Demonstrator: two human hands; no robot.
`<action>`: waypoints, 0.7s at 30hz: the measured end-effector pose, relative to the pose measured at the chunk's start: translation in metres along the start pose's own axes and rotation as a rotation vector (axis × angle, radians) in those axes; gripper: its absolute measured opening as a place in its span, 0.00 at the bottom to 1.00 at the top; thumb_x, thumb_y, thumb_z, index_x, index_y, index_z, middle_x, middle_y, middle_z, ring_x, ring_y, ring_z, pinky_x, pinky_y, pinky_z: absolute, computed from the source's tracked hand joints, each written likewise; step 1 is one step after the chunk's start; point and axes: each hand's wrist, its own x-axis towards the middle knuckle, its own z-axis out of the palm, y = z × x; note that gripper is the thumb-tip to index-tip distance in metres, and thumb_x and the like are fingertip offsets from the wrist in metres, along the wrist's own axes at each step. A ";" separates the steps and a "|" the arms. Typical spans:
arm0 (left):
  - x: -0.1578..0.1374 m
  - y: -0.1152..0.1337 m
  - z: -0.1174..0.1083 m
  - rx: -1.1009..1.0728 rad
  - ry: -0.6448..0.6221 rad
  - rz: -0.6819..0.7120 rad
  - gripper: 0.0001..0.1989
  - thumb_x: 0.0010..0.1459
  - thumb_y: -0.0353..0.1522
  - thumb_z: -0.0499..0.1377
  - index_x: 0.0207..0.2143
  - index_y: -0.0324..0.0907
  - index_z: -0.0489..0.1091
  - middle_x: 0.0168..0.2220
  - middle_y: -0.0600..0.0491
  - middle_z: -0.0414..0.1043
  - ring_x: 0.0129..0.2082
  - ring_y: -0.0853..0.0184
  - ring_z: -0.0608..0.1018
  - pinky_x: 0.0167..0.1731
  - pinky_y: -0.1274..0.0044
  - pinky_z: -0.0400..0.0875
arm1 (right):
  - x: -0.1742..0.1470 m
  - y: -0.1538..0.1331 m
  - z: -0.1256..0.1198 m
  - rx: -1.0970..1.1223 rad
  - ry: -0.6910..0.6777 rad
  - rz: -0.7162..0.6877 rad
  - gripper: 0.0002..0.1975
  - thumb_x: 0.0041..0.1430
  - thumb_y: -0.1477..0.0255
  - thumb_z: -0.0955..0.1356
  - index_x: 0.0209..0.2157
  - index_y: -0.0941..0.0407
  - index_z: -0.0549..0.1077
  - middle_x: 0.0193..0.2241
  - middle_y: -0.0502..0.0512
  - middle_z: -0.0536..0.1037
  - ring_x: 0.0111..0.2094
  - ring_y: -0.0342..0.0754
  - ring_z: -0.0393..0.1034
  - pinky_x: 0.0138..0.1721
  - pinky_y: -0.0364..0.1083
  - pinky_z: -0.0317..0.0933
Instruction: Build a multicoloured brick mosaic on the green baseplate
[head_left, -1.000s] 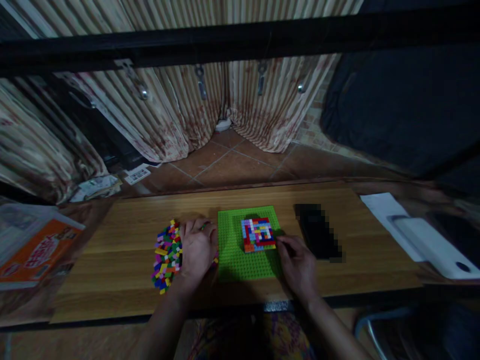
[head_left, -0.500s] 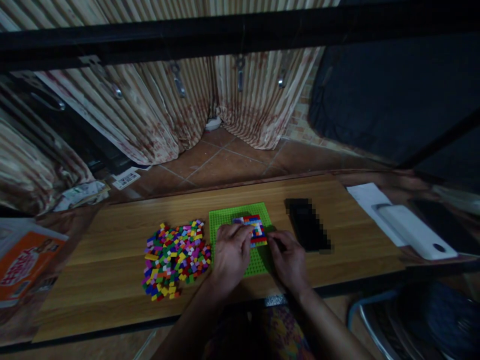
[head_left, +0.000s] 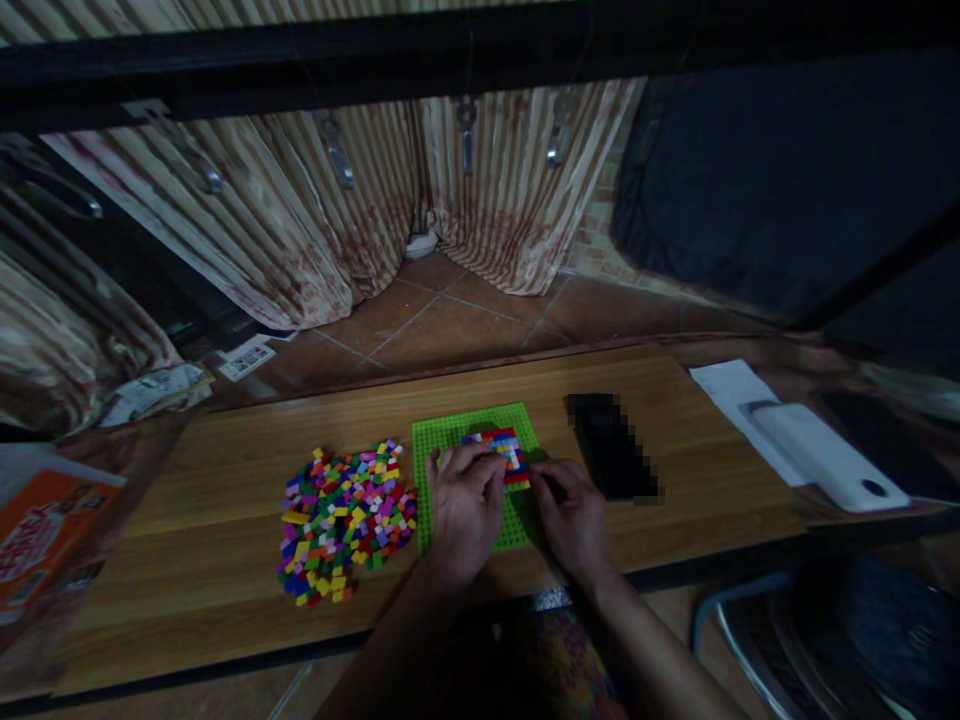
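While the left hand (head_left: 466,512) is arched over the near left part of a multicoloured brick build (head_left: 509,447), the right hand (head_left: 576,517) is held at its right edge, thumb and forefinger brought close together. Whether a brick is pinched by the left fingertips cannot be told, nor can it be told whether anything is gripped by the right. The build, partly hidden by the left hand, is set right of the middle on a green studded baseplate (head_left: 436,434), which is laid on a wood-grain table (head_left: 225,470). Just left of it, loose toy bricks (head_left: 345,522) are spread in a heap. To the right, near the right hand, a black phone-like device (head_left: 615,450) is placed, its outline pixelated. Farther right, white paper (head_left: 724,380) is partly covered by a flat white object (head_left: 821,458). On the far side, striped curtains (head_left: 495,200) are hung above a tiled floor (head_left: 450,322).
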 end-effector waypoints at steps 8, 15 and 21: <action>0.002 0.003 0.002 -0.076 0.047 -0.077 0.07 0.57 0.30 0.59 0.30 0.48 0.77 0.37 0.55 0.77 0.40 0.64 0.74 0.45 0.65 0.63 | 0.000 -0.001 0.000 -0.011 0.000 0.004 0.11 0.62 0.66 0.63 0.35 0.54 0.76 0.34 0.55 0.76 0.37 0.49 0.72 0.40 0.47 0.65; 0.001 0.004 0.007 -0.149 0.074 -0.106 0.07 0.56 0.27 0.61 0.29 0.48 0.78 0.35 0.55 0.77 0.40 0.65 0.74 0.45 0.67 0.64 | 0.000 -0.002 0.000 -0.012 -0.005 0.005 0.10 0.62 0.67 0.63 0.35 0.55 0.75 0.33 0.55 0.76 0.37 0.49 0.72 0.39 0.47 0.65; 0.000 0.005 0.008 -0.184 0.091 -0.130 0.08 0.57 0.28 0.60 0.29 0.48 0.78 0.35 0.54 0.77 0.41 0.65 0.73 0.44 0.67 0.66 | -0.001 0.001 0.000 -0.009 -0.005 -0.006 0.10 0.62 0.67 0.63 0.35 0.54 0.75 0.34 0.55 0.76 0.38 0.49 0.72 0.41 0.47 0.65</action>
